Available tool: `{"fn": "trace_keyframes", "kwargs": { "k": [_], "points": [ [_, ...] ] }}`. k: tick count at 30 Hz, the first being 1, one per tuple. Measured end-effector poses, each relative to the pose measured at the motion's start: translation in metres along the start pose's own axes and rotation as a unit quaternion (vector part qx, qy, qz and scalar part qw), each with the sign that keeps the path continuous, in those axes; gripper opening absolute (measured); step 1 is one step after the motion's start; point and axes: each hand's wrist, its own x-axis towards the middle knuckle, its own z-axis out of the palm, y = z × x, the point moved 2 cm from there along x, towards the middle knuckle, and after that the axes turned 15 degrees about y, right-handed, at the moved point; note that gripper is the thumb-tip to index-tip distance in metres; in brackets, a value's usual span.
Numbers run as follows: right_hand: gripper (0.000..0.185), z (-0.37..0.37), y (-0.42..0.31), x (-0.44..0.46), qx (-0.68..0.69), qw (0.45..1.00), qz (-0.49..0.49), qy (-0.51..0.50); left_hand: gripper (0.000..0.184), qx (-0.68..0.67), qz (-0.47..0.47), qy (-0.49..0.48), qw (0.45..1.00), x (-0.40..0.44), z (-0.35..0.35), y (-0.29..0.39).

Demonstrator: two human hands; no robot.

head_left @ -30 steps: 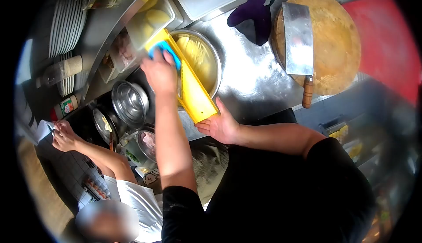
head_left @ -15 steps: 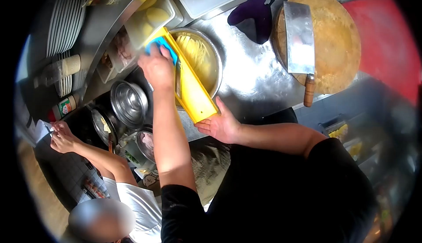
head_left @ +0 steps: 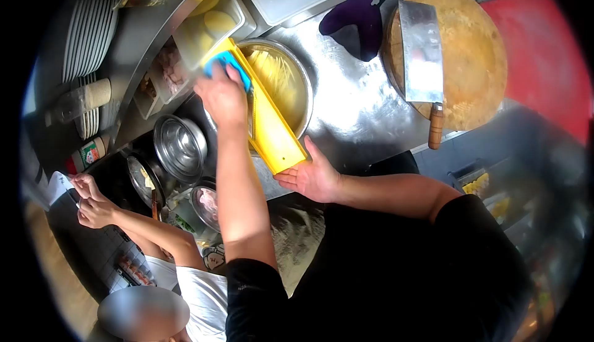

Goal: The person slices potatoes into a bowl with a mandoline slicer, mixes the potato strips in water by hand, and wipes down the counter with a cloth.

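A yellow mandoline slicer lies slanted over a round metal bowl. Pale yellow shreds are heaped inside that bowl. My left hand is closed over a blue hand guard at the slicer's upper part; whatever lies under the guard is hidden. The slicer's lower end rests on the curled fingers of my right hand, palm up, with the thumb apart beside the edge.
A cleaver lies on a round wooden chopping board at right. Dark purple cloth lies on the steel counter. Tubs with peeled potatoes and meat stand behind, metal bowls at left. A co-worker's hands hold paper.
The co-worker's hands and paper have shifted slightly, and the paper shows more. My hands hold nearly the same places on the slicer and guard.
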Motion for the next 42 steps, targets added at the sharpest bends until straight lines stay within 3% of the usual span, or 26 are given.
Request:
{"fn": "trace_keyframes", "kwargs": {
  "k": [3, 9, 11, 13, 15, 18, 22, 25, 27, 30, 31, 33, 34, 35, 37, 42],
  "points": [
    [0.107, 0.004, 0.0, -0.005, 0.001, 1.0, 0.0, 0.012, 0.032, -0.023, 0.014, 0.01, 1.0, -0.02, -0.015, 0.001],
    [0.095, 0.009, -0.005, -0.01, 0.034, 0.999, -0.007, 0.005, 0.043, -0.051, -0.052, -0.091, 0.993, -0.155, -0.091, 0.035],
    [0.095, 0.004, -0.004, -0.005, 0.027, 1.0, 0.005, -0.001, 0.04, -0.037, -0.013, -0.031, 0.999, -0.14, -0.074, 0.028],
    [0.104, 0.002, -0.003, -0.002, 0.008, 1.0, -0.007, -0.017, 0.036, -0.025, -0.042, -0.026, 0.998, -0.094, -0.051, 0.023],
    [0.113, 0.002, -0.001, -0.004, -0.016, 1.0, -0.006, 0.0, 0.033, -0.014, -0.001, 0.031, 0.999, -0.049, -0.02, 0.009],
    [0.116, 0.003, 0.0, -0.006, -0.041, 0.999, -0.024, 0.001, 0.034, -0.014, -0.021, 0.009, 1.0, -0.007, 0.001, -0.006],
    [0.113, 0.003, 0.002, -0.007, -0.062, 0.997, -0.038, 0.015, 0.037, -0.141, -0.108, 0.064, 0.982, -0.02, -0.003, -0.034],
    [0.104, 0.007, 0.001, -0.014, -0.053, 0.996, -0.023, 0.068, 0.038, -0.435, -0.327, 0.06, 0.837, -0.039, -0.057, -0.028],
    [0.099, 0.007, 0.004, -0.017, -0.048, 0.989, 0.02, 0.141, 0.038, -0.611, -0.465, 0.05, 0.639, -0.056, -0.08, -0.024],
    [0.086, 0.002, 0.009, -0.036, -0.247, 0.949, 0.082, 0.178, 0.037, -0.659, -0.502, 0.054, 0.557, -0.079, -0.1, -0.032],
    [0.081, 0.003, 0.003, -0.042, -0.304, 0.941, 0.026, 0.145, 0.039, -0.663, -0.513, 0.063, 0.542, -0.086, -0.108, -0.032],
    [0.069, 0.022, -0.009, -0.064, -0.414, 0.904, -0.083, 0.074, 0.042, -0.664, -0.497, 0.066, 0.555, -0.098, -0.123, -0.033],
    [0.055, 0.039, -0.016, -0.067, -0.426, 0.875, -0.218, 0.073, 0.044, -0.666, -0.488, 0.068, 0.561, -0.103, -0.129, -0.033],
    [0.057, 0.058, -0.024, -0.07, -0.45, 0.821, -0.343, 0.073, 0.049, -0.643, -0.473, 0.069, 0.599, -0.111, -0.133, -0.034],
    [0.056, 0.095, -0.035, -0.072, -0.46, 0.78, -0.42, 0.049, 0.05, -0.606, -0.46, 0.038, 0.648, -0.118, -0.155, -0.026],
    [0.056, 0.134, -0.018, -0.062, -0.505, 0.751, -0.424, -0.04, 0.056, -0.616, -0.406, 0.036, 0.674, -0.144, -0.166, -0.02]
  ]
}}
